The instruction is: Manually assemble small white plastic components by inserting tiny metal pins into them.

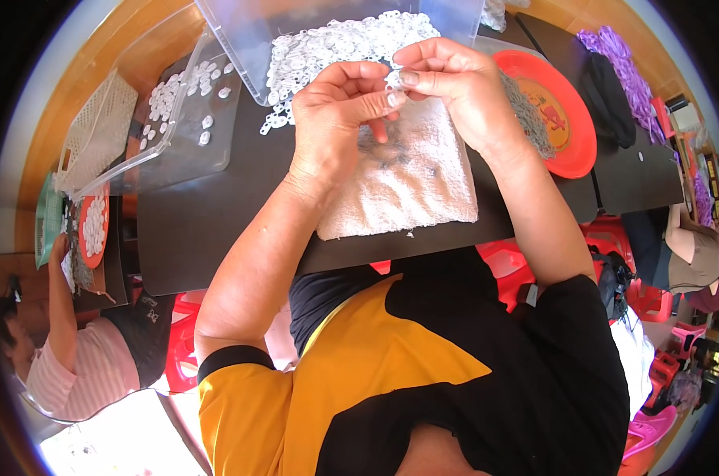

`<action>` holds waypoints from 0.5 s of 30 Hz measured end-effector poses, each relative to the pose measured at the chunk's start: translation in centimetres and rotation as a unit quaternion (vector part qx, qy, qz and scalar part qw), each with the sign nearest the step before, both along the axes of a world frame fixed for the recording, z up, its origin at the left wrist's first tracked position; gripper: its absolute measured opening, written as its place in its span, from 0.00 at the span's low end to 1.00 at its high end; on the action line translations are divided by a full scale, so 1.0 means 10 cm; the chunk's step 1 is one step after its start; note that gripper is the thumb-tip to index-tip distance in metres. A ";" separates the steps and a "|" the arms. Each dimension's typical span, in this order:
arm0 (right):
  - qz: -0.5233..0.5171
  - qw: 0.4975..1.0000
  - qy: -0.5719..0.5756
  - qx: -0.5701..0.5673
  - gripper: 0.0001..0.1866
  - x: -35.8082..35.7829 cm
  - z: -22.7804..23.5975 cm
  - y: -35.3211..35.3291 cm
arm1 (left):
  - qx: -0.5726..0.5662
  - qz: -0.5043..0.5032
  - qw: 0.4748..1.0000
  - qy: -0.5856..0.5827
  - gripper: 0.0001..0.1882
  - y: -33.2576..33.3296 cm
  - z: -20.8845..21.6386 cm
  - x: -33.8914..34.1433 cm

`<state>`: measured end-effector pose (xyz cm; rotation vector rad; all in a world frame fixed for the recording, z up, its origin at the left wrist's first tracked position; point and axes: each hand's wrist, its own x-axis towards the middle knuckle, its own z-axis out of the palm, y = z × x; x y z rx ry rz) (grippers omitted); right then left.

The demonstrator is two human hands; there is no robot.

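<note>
Nearest to us, a pale towel point(407, 190) lies on the dark table point(208, 214), close to its front edge. Over the towel's far part we see the small white piece point(393, 80) between the fingertips of both hands. The left hand point(335, 107) has its thumb and fingers drawn in narrow, the thumb tip against the piece's lower side; the right hand point(458, 83) pinches it from the other side with its thumb, the index finger bent above. Fingers hide part of it, so we cannot make out its full outline.

Right of the right hand, we find a red plate point(583, 147) holding a grey stringy bundle point(526, 111). To the left, a clear tray point(125, 169) carries scattered white pieces, and a white basket point(101, 123) stands at its outer side. Just beyond the hands, a clear bin point(236, 59) holds a broad heap of white pieces point(351, 51), with a few loose ones lying on the table by its near left corner.

Farther left, a co-worker's hand point(60, 247) is near an orange-red plate point(94, 262) of white pieces, with a green basket point(45, 222) beside it.
</note>
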<state>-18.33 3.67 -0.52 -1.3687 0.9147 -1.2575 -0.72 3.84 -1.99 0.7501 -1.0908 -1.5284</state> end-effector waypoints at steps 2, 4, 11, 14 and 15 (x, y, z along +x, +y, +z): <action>0.013 1.000 -0.002 0.016 0.13 -0.06 -0.01 -0.03 | -0.052 -0.020 0.998 -0.011 0.16 0.01 -0.01 -0.01; 0.026 0.999 -0.004 0.033 0.15 -0.10 0.00 -0.04 | -0.079 -0.018 0.995 -0.054 0.17 0.02 -0.01 -0.03; 0.061 0.995 0.046 0.059 0.11 -0.15 0.09 0.01 | -0.123 0.000 0.982 -0.146 0.16 0.06 -0.03 -0.01; 0.072 0.991 0.094 0.066 0.08 -0.17 0.11 0.03 | -0.130 0.011 0.977 -0.168 0.15 0.09 0.02 -0.02; 0.085 0.989 0.108 0.058 0.09 -0.17 0.11 0.04 | -0.130 0.010 0.977 -0.169 0.15 0.11 0.03 -0.03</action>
